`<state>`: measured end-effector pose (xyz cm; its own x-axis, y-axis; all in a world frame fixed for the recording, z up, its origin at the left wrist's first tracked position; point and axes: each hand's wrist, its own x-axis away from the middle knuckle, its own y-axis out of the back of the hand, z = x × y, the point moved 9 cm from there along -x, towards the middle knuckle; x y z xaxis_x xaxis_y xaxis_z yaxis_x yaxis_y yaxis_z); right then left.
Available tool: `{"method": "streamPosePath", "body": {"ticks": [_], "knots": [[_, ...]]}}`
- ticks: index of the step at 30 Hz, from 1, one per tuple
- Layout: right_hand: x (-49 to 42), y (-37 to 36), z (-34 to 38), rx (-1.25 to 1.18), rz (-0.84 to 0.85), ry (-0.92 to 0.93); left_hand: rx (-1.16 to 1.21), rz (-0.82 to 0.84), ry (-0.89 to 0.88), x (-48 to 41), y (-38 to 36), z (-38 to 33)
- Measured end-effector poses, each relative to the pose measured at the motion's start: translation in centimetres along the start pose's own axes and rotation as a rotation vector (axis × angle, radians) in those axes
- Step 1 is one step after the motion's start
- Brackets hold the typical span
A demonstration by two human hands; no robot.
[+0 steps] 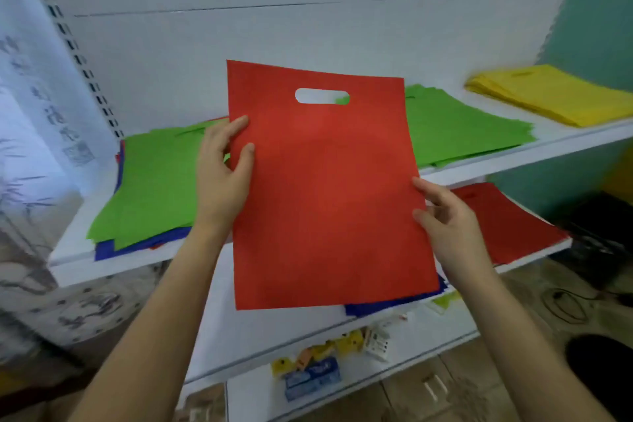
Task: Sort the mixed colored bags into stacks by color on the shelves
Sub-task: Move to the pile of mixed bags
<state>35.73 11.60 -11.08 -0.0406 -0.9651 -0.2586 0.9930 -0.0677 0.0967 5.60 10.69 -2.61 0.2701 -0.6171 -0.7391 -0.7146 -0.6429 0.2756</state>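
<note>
A flat red bag (325, 188) with an oval handle hole is held upright in front of the shelves. My left hand (222, 168) pinches its left edge, and my right hand (442, 216) pinches its right edge. On the upper shelf (565, 142), a mixed pile (150, 181) topped with green bags lies at the left, with blue and red showing under it. A green stack (459, 127) lies in the middle and a yellow stack (555, 96) at the right. On the lower shelf (260, 329) lie a red stack (510, 223) and a blue stack (387, 307), the blue one mostly hidden by the held bag.
A lower shelf holds small yellow and blue packets (315, 370). A slotted white upright (68, 41) runs along the left side. A patterned curtain (30, 181) hangs at the left. Cables (565, 305) lie on the floor at the right.
</note>
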Motion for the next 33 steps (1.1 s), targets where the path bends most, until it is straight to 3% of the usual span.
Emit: {"method": "streamPosePath", "body": {"ticks": [4, 11, 20, 24, 33], "knots": [[4.3, 8.9, -3.5, 0.162, -0.055, 0.019, 0.105, 0.104, 0.077, 6.6, -7.3, -3.0], [10.9, 23.8, -14.0, 0.314, -0.139, -0.156, 0.095, 0.335, 0.305, 19.4, -22.9, -5.7], [16.2, 33.4, -27.0, 0.498, 0.016, -0.522, -0.047, 0.701, 0.628, 34.6, -37.5, -3.4], [14.0, 35.8, -30.8, 0.53, 0.082, -0.603, -0.109, 0.746, 0.672, 35.9, -42.8, -2.2], [-0.9, 43.1, -34.3, 0.667, 0.037, -0.513, -0.099, 0.663, 0.696, 28.7, -56.2, -1.6]]}}
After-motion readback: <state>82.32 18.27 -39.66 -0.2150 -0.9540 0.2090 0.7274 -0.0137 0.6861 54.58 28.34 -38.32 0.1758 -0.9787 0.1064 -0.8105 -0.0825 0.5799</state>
